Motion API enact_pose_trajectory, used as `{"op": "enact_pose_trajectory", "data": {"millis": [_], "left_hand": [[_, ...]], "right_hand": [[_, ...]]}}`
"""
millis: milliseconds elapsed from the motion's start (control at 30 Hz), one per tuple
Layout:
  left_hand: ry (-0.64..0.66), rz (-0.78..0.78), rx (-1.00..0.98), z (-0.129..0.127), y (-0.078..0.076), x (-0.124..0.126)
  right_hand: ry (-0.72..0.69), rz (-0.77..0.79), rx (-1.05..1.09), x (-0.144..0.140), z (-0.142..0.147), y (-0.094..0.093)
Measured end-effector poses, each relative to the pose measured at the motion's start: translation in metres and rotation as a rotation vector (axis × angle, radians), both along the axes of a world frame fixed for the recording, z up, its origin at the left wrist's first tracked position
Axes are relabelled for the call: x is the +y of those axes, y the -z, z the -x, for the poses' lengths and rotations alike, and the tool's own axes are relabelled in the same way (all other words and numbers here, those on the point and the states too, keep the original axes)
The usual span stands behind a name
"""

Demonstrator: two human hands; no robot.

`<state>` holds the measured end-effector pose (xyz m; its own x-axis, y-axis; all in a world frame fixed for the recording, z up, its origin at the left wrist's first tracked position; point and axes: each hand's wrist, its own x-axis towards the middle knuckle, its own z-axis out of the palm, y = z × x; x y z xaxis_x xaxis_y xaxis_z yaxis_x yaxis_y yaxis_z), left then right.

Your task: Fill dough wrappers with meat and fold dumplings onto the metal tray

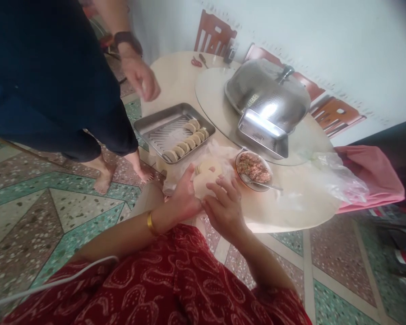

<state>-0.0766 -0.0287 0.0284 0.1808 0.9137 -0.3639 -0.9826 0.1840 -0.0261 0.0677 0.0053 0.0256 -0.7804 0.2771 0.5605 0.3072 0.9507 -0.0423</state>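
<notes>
My left hand (186, 194) is at the near edge of the table, thumb pointing up and apart from the fingers, with nothing visible in it. Close beside it, almost touching at the fingertips, my right hand (225, 205) has its fingers spread and also shows nothing held. Just beyond both hands lie round pale dough wrappers (208, 171) on a floury plastic sheet (219, 151). To their right is a bowl of minced filling (253, 167) with a spoon (272, 186) in it. Folded dumplings (189, 143) sit in rows in a metal tray (149, 124) at the left.
A large metal dome cover (267, 83) and a metal pan (262, 135) rest on the glass turntable (209, 90). A person (54, 81) stands at left, one hand (144, 76) near the tray. Clear plastic (345, 178) and pink cloth (375, 167) lie at right.
</notes>
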Motion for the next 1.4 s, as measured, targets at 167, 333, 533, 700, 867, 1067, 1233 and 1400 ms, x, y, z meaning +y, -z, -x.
{"op": "enact_pose_trajectory", "data": {"millis": [167,333,533,700,867,1067,1233,1400], "left_hand": [[-0.013,0.012,-0.023,0.005,-0.005,0.000],[-0.044,0.010,-0.010,0.010,-0.006,0.000],[-0.049,-0.058,0.020,0.011,0.002,0.001],[-0.049,-0.076,0.011,0.011,0.004,0.002],[0.131,-0.070,-0.032,0.005,0.005,-0.005],[0.236,-0.057,-0.058,-0.007,0.009,-0.012],[0.272,-0.025,-0.061,-0.007,0.009,-0.012],[0.228,0.057,-0.055,-0.008,0.008,-0.014]], "right_hand": [[-0.008,0.006,-0.024,0.003,0.001,-0.001],[-0.031,-0.106,-0.087,0.007,0.001,-0.004],[-0.045,-0.060,-0.075,0.004,0.005,-0.006],[-0.108,0.024,-0.067,0.000,0.004,-0.010],[-0.033,0.164,0.021,0.023,0.005,-0.014],[-0.138,0.614,-0.234,0.052,0.005,-0.010],[-0.126,0.747,-0.127,0.052,0.001,-0.010],[-0.035,0.757,-0.026,0.051,0.001,-0.007]]}}
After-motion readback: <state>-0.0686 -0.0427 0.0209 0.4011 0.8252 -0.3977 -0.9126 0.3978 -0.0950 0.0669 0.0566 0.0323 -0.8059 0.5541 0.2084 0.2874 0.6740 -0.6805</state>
